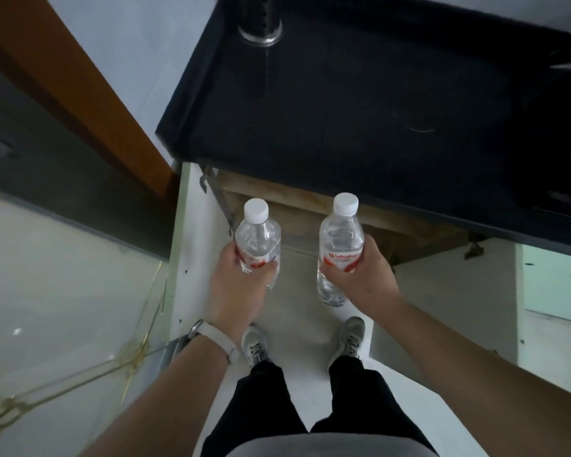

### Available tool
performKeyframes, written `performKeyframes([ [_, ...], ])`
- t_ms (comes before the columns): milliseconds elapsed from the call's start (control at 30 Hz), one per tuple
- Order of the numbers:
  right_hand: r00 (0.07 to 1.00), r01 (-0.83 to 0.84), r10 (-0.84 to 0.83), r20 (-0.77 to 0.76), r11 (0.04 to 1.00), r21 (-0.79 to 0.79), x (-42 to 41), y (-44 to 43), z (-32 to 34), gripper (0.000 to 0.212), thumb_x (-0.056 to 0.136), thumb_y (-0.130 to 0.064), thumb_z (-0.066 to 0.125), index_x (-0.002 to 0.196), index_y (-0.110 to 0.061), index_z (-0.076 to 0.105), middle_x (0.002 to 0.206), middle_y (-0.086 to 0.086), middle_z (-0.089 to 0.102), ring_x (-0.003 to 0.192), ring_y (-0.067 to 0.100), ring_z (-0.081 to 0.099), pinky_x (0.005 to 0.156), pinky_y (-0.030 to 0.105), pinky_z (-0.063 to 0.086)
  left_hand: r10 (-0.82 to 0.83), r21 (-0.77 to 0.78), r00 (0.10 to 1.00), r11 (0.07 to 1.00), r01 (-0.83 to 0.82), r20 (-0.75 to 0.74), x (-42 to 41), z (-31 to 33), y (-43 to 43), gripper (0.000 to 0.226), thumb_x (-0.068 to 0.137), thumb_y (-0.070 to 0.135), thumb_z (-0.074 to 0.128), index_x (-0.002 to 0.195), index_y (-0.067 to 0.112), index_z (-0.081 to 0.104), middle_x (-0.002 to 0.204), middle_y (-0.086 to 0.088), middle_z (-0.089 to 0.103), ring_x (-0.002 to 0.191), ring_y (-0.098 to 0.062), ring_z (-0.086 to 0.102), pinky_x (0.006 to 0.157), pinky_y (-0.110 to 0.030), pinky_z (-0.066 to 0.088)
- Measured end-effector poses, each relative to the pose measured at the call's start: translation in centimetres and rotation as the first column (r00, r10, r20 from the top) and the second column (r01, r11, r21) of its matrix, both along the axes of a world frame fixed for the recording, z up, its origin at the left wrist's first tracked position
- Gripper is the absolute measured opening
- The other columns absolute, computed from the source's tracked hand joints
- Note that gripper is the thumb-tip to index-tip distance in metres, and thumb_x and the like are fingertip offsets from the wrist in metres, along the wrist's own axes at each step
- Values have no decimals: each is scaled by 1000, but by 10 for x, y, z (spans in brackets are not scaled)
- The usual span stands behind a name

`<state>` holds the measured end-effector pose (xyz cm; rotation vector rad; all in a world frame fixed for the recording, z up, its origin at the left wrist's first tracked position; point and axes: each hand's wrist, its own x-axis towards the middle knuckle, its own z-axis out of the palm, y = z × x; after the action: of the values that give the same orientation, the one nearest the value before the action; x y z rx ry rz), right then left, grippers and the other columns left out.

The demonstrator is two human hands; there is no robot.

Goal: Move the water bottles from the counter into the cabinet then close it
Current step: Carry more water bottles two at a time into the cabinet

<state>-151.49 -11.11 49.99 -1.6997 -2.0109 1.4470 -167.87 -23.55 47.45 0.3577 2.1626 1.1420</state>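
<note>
1. Nearest the camera, at 6 o'clock, a grey shirt hem point(310, 446) and black trouser legs point(261, 404) run down to a pair of grey lace-up shoes point(256, 341) standing on a pale, smooth floor point(304, 298).
2. At 7 o'clock the left forearm carries a white wristband point(216, 338) with a metal-edged case.
3. The left hand point(234, 285) holds the left water bottle point(257, 239) upright, fingers wrapped tight around its red-and-white label band, thumb on the near side.
4. The right hand point(363, 275) grips the right water bottle point(340, 245) in the same way, fingers closed around the label; the bottom of the bottle shows below the fist.
5. Both bottles are clear ribbed plastic, cylindrical with a tapered shoulder, filled with water and closed with a white screw cap. They are well apart from each other, held in the air in front of the open cabinet point(327, 206) and below the counter edge.
6. The cabinet opening at 12 o'clock shows a bare wooden inside; its white doors point(192, 245) swing out at 9 and 3 o'clock on metal hinges point(218, 196).
7. Beyond, the counter point(360, 103) is a dark, matte slab with a raised rim, and a shiny metal cylinder point(261, 24) stands at its far edge.
8. At 10 o'clock an orange-brown wooden frame point(80, 90) runs diagonally beside glossy pale floor tile point(47, 275) with gold veining.
</note>
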Motion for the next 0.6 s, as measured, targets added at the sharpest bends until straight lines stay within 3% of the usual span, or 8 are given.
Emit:
performKeyframes([
  [267,1000,12,-12,-4,998,-55,-4,24,-106,57,66,-44,84,104,-46,42,99,-16,64,87,3,64,73,23,52,93,-17,996,996,-92,15,5,-98,37,45,74,24,86,113,28,63,96,23,66,79,25,55,67,-7,39],
  [367,1000,27,-27,5,998,-51,-3,31,-156,58,61,-51,81,105,-46,43,99,-16,64,88,5,65,79,32,57,143,25,989,989,-144,49,6,-147,57,50,73,22,88,116,30,64,102,22,69,85,20,58,80,-17,47],
  [433,999,28,-29,-17,998,-58,-2,38,-189,56,64,-45,83,103,-46,44,99,-17,63,88,4,64,78,28,56,149,67,988,986,-152,46,8,-179,69,51,72,19,88,116,30,65,102,23,70,88,19,60,83,-19,49],
  [533,997,18,-23,-78,998,-60,-2,50,-240,53,67,-37,86,101,-45,46,100,-18,64,87,1,65,74,19,52,161,116,986,980,-164,33,9,-233,79,49,73,14,87,113,32,66,99,24,69,85,19,60,73,-7,47],
  [600,993,18,-23,-119,999,-45,-3,59,-273,54,68,-35,86,106,-42,48,100,-18,66,87,0,66,73,17,50,182,149,983,972,-184,22,8,-271,84,49,73,14,87,109,38,65,97,26,69,87,18,61,75,-7,46],
])
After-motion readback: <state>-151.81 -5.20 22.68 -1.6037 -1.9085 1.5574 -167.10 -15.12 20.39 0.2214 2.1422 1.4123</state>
